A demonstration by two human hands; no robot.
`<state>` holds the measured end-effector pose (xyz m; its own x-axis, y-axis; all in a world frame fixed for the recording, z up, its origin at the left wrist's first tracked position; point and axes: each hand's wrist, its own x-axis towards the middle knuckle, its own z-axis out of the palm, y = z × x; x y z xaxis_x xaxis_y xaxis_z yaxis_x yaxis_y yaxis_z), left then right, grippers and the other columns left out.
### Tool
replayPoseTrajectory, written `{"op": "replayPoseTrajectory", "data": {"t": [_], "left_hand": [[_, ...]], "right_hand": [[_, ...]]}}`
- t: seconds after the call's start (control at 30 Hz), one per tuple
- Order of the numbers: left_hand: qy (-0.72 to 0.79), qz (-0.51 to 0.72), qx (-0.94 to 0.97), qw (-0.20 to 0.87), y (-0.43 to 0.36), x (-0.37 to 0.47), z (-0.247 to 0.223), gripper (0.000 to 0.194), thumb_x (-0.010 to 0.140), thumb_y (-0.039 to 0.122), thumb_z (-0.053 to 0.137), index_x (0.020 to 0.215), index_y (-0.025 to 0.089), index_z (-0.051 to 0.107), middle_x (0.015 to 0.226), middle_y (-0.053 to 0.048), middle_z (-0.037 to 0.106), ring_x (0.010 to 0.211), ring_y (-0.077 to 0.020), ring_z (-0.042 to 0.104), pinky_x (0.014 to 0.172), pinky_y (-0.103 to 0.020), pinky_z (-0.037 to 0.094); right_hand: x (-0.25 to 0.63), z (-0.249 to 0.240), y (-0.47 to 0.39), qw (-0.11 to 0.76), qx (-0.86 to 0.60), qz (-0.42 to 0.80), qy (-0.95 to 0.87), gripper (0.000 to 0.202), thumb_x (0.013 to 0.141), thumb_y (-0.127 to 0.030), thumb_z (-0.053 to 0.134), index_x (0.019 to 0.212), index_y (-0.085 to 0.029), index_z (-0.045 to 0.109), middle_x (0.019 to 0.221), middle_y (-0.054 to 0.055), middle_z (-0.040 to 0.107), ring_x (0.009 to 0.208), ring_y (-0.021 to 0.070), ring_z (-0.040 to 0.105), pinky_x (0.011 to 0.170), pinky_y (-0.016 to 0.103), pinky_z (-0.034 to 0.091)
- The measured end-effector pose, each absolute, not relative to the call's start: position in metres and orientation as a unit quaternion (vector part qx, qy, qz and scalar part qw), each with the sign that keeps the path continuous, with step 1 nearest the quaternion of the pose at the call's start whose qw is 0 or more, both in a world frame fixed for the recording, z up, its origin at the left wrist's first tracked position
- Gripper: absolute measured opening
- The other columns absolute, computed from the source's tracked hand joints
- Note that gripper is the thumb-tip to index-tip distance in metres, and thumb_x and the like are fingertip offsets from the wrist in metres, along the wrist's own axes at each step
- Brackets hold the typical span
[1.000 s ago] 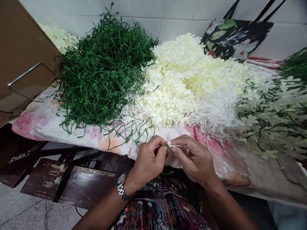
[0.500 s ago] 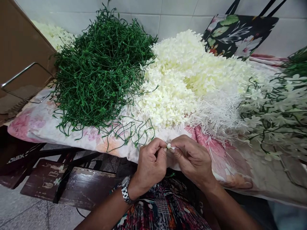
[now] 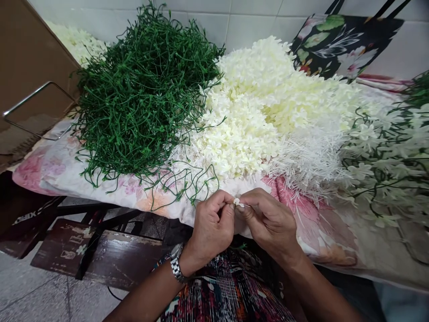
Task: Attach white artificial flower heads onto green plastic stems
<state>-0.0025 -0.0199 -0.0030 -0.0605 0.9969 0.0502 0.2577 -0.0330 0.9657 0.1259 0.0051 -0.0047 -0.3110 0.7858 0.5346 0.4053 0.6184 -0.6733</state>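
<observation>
My left hand and my right hand meet at the front edge of the cloth-covered surface. Between their fingertips is a small white artificial flower. Thumb and forefinger of the left pinch it from one side, those of the right from the other. Fingertips hide part of the flower. Just beyond them lie a heap of white and cream artificial flower heads and a tangled pile of green plastic stems. Thin white strands, like flower stamens, are bunched right of the flower heads.
White flowers on green stems lie at the right. A black floral bag leans on the tiled wall. At left stand a cardboard sheet and a bent metal frame. A worn wooden bench is below the floral cloth.
The white flower has turned slightly between the fingertips, and both hands keep their pinch. The view has shifted a little, so the piles appear slightly farther right and higher.
</observation>
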Motion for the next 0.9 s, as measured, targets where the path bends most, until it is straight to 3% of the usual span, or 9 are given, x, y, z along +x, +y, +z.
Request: {"op": "replayPoseTrajectory", "data": {"t": [0.27, 0.5, 0.9], "left_hand": [[0.552, 0.472, 0.552, 0.409, -0.021, -0.006, -0.002, 0.014, 0.079, 0.015, 0.044, 0.065, 0.019, 0.046, 0.052, 0.005, 0.044, 0.047, -0.0082, 0.044, 0.045, -0.017, 0.035], [0.545, 0.471, 0.588, 0.367, -0.023, -0.006, -0.004, 0.013, 0.079, 0.014, 0.045, 0.068, 0.019, 0.049, 0.054, 0.005, 0.048, 0.047, -0.0085, 0.047, 0.046, -0.018, 0.037], [0.529, 0.455, 0.638, 0.325, -0.023, -0.007, -0.005, 0.014, 0.08, 0.011, 0.045, 0.074, 0.018, 0.056, 0.054, 0.004, 0.053, 0.046, -0.0088, 0.049, 0.046, -0.018, 0.038]], "right_hand": [[0.137, 0.006, 0.002, 0.438, -0.395, 0.169, -0.79, 0.018, 0.079, -0.017, 0.058, 0.097, -0.02, 0.054, 0.084, 0.005, 0.06, 0.077, 0.0169, 0.058, 0.065, 0.03, 0.05], [0.137, 0.009, 0.0, 0.452, -0.375, 0.213, -0.781, 0.01, 0.08, -0.015, 0.053, 0.09, -0.018, 0.056, 0.074, 0.003, 0.058, 0.067, 0.0144, 0.057, 0.056, 0.027, 0.047], [0.142, 0.006, 0.006, 0.395, -0.394, 0.313, -0.768, 0.01, 0.08, -0.013, 0.049, 0.078, -0.018, 0.058, 0.065, -0.001, 0.058, 0.056, 0.0096, 0.053, 0.05, 0.021, 0.042]]}}
